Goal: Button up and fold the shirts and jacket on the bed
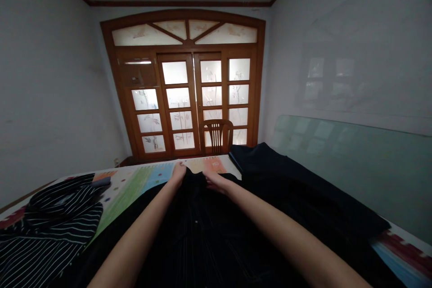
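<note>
A black jacket (199, 234) with stitched seams and a small light button lies spread in front of me, its near end running out of the picture. My left hand (179, 172) is closed on the far edge, around the collar area. Just to the right, my right hand (215, 182) pinches the same edge, fingers curled and partly hidden. Between the two hands the dark cloth is slightly raised. At the right lies a dark navy folded garment (290, 171), which looks like trousers; where it meets the jacket is hard to see.
A black-and-white striped garment (60, 225) lies at the left on a colourful patterned sheet (135, 182). A pale green headboard-like panel (337, 153) borders the right side. Beyond the far edge stand a wooden chair (216, 132) and wooden glazed doors (178, 99).
</note>
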The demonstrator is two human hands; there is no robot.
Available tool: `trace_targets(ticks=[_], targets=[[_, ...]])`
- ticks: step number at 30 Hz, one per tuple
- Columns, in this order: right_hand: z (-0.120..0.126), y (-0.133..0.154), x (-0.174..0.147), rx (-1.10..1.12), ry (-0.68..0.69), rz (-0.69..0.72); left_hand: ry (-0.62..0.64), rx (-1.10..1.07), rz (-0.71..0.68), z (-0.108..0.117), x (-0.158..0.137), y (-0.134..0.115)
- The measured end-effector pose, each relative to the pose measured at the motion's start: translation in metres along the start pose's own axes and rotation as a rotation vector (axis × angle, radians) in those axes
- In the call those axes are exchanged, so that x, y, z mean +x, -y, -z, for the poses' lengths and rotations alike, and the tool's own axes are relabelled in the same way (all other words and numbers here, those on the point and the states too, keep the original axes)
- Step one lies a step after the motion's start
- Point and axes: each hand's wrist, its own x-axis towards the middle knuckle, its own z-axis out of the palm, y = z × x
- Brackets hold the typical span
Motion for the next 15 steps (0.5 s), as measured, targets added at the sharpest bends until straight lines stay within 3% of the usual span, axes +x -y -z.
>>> trace_targets(ticks=[3, 7, 10, 12, 15], targets=[[0.003, -0.017, -0.036, -0.139, 0.103, 0.04, 0.144, 0.081, -0.066, 0.015, -0.032, 0.014], [0.029, -0.022, -0.109, -0.305, 0.263, 0.104, 0.389, 0.206, -0.126, 0.061, -0.102, 0.03], [0.054, -0.013, -0.174, -0.659, 0.416, 0.215, 0.636, 0.56, -0.318, 0.105, -0.161, 0.05], [0.071, -0.012, -0.214, -0.738, 0.421, 0.197, 0.663, 0.664, -0.276, 0.131, -0.193, 0.072], [0.097, -0.033, -0.264, -0.804, 0.237, 0.216, 0.642, 0.681, -0.255, 0.158, -0.228, 0.112]])
